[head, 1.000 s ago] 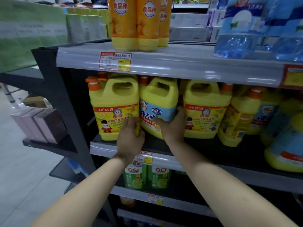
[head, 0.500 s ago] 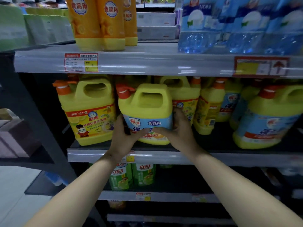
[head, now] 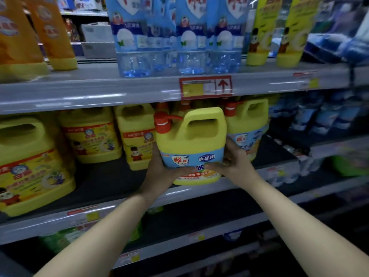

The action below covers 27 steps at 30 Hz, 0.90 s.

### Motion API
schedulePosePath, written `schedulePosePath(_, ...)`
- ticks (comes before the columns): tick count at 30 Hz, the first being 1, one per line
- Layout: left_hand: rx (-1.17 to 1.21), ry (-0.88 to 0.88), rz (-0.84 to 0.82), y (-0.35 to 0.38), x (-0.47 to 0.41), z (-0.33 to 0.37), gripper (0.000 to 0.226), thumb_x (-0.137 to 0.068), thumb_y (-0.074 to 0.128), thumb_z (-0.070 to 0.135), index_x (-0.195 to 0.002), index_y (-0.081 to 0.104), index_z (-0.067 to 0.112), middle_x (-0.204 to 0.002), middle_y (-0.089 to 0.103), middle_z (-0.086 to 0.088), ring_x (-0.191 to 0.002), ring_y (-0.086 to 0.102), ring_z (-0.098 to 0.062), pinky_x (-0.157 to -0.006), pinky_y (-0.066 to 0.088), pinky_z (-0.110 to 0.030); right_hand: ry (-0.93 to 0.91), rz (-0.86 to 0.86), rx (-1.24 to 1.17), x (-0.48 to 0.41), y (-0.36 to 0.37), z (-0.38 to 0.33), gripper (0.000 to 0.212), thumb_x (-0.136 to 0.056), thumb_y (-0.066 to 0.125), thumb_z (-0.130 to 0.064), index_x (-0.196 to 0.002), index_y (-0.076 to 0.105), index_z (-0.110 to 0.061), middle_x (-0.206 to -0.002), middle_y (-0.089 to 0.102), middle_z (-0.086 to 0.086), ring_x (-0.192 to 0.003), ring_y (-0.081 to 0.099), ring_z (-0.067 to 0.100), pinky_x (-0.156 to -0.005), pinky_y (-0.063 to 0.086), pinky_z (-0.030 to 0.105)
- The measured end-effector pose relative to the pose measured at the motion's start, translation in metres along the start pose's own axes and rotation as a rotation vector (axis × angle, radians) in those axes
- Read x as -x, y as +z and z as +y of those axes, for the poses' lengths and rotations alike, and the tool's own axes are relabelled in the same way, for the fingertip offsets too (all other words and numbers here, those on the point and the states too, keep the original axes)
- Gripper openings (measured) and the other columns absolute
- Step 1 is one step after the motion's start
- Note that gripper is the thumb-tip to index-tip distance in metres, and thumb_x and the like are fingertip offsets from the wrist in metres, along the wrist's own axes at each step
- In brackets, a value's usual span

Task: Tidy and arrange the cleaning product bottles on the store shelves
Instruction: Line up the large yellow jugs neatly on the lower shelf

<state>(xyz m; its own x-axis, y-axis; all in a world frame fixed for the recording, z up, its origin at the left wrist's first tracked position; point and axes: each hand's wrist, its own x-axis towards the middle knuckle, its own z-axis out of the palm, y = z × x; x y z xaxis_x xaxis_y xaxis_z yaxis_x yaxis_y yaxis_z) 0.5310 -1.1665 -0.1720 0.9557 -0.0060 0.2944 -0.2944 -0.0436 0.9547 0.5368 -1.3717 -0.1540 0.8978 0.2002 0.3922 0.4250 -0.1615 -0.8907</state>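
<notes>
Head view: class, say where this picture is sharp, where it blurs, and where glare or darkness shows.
In the head view, the yellow plastic jug with the blue label is sharpest; the yellow red-labelled jug at far left smears; white glare streaks the grey shelf edge; the lower shelf lies dark.

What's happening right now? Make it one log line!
left hand: grips blue-label detergent jug | right hand: grips it too | jug: upright, at middle shelf front edge

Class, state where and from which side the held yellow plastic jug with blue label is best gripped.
Probably the moulded handle of the yellow plastic jug, hooked through its slot from the front: it stands roughly upright, the slot faces outward, the shelf above sits close.
</notes>
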Motion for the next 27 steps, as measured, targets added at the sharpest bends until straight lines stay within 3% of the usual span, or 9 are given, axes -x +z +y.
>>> schedulePosePath(5, -0.077, -0.01, -0.144, 0.065, -0.005, 0.009, 0.086, -0.065, 0.086, 0.008, -0.131, 0.035, 0.029, -0.12, 0.059, 0.012, -0.106, 0.061, -0.001, -0.08, 0.056, -0.024, 0.03, 0.07, 0.067, 0.019, -0.079, -0.003, 0.059, -0.069, 0.08, -0.019, -0.122, 0.056, -0.016, -0.112, 0.069, -0.008, -0.108, 0.064, 0.015, -0.082, 0.055, 0.032)
schedulePosePath(9, -0.158, 0.064, -0.195, 0.115, -0.01, 0.008, 0.088, -0.064, 0.089, 0.024, -0.134, 0.036, 0.025, -0.128, 0.056, 0.006, -0.116, 0.055, -0.011, -0.093, 0.052, -0.034, 0.065, 0.106, 0.09, 0.032, -0.138, -0.001, 0.057, -0.07, 0.074, -0.008, -0.124, 0.054, -0.013, -0.109, 0.07, -0.012, -0.106, 0.065, 0.012, -0.079, 0.054, 0.024)
schedulePosePath(13, -0.104, 0.141, -0.18, 0.173, -0.012, 0.005, 0.07, -0.069, 0.084, 0.008, -0.118, 0.04, 0.034, -0.119, 0.054, 0.014, -0.109, 0.054, 0.002, -0.086, 0.049, -0.013, 0.161, 0.083, 0.142, 0.041, -0.196, 0.013, 0.054, -0.072, 0.074, -0.002, -0.119, 0.055, -0.02, -0.109, 0.069, -0.008, -0.099, 0.065, 0.002, -0.078, 0.055, 0.022)
schedulePosePath(18, -0.057, 0.159, -0.112, 0.234, -0.02, -0.009, 0.073, -0.071, 0.083, 0.01, -0.129, 0.04, 0.024, -0.124, 0.054, 0.011, -0.114, 0.052, 0.005, -0.093, 0.048, -0.017, 0.225, 0.053, 0.204, 0.034, -0.248, 0.029, 0.049, -0.082, 0.067, 0.006, -0.125, 0.052, -0.01, -0.103, 0.065, -0.001, -0.077, 0.065, -0.001, -0.062, 0.051, 0.017)
schedulePosePath(21, -0.051, 0.174, -0.021, 0.263, -0.027, -0.016, 0.072, -0.072, 0.082, 0.009, -0.13, 0.041, 0.016, -0.126, 0.054, 0.002, -0.116, 0.052, -0.002, -0.096, 0.05, -0.029, 0.252, 0.07, 0.179, 0.022, -0.265, 0.039, 0.05, -0.076, 0.075, -0.007, -0.121, 0.054, -0.014, -0.112, 0.066, 0.001, -0.094, 0.066, 0.01, -0.069, 0.054, 0.024)
schedulePosePath(23, -0.083, 0.162, 0.021, 0.279, -0.036, -0.023, 0.075, -0.071, 0.083, 0.009, -0.132, 0.04, 0.015, -0.128, 0.051, -0.002, -0.121, 0.05, -0.013, -0.099, 0.047, -0.033, 0.282, 0.08, 0.162, 0.013, -0.273, 0.046, 0.066, -0.065, 0.082, -0.024, -0.124, 0.052, -0.017, -0.118, 0.065, 0.0, -0.107, 0.064, 0.016, -0.08, 0.056, 0.03)
schedulePosePath(27, -0.151, 0.073, 0.068, 0.303, -0.055, -0.035, 0.079, -0.073, 0.081, 0.011, -0.136, 0.034, 0.021, -0.134, 0.045, 0.0, -0.128, 0.046, -0.017, -0.105, 0.043, -0.038, 0.294, 0.096, 0.195, -0.002, -0.278, 0.06, 0.094, -0.053, 0.088, -0.039, -0.131, 0.041, -0.017, -0.125, 0.061, -0.002, -0.115, 0.059, 0.015, -0.094, 0.052, 0.039)
